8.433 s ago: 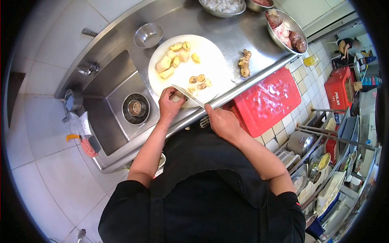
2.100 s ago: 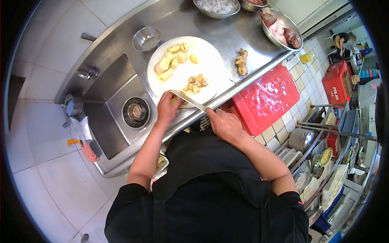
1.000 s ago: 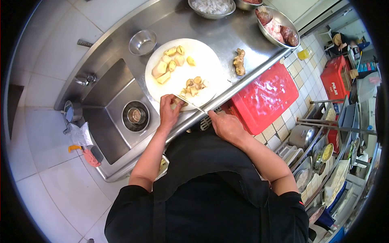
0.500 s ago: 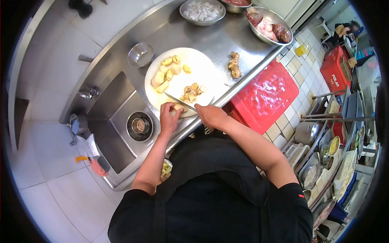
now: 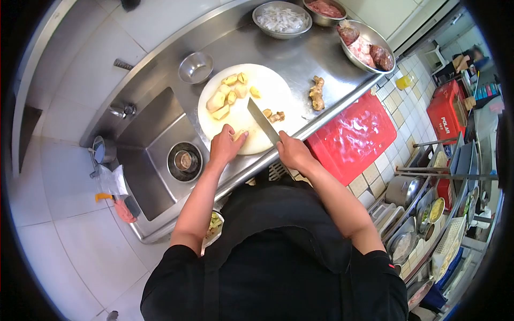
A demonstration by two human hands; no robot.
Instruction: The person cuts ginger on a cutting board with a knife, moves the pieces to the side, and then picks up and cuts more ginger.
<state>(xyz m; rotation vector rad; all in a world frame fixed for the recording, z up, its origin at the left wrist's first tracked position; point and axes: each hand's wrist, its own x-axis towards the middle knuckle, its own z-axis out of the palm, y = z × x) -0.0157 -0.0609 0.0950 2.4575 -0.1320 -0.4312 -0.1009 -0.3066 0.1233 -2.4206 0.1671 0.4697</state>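
Note:
My right hand is closed round the handle of a knife, whose blade lies across the right part of the round white cutting board. Small brown ginger trimmings show just right of the blade. My left hand is at the board's lower left edge, fingers curled on a pale ginger piece that is mostly hidden. Peeled yellow pieces sit at the board's upper left. An unpeeled ginger root lies on the steel counter, right of the board.
Left of the board is a sink with a metal bowl in it. A small empty bowl stands behind the board. Bowls of white strips and bagged meat stand farther back. A red lid is below the counter edge.
The knife has swung from beside my left hand to farther right and up the board, with the trimmings now beyond its blade. My left fingers have spread a little. The camera view has shifted slightly.

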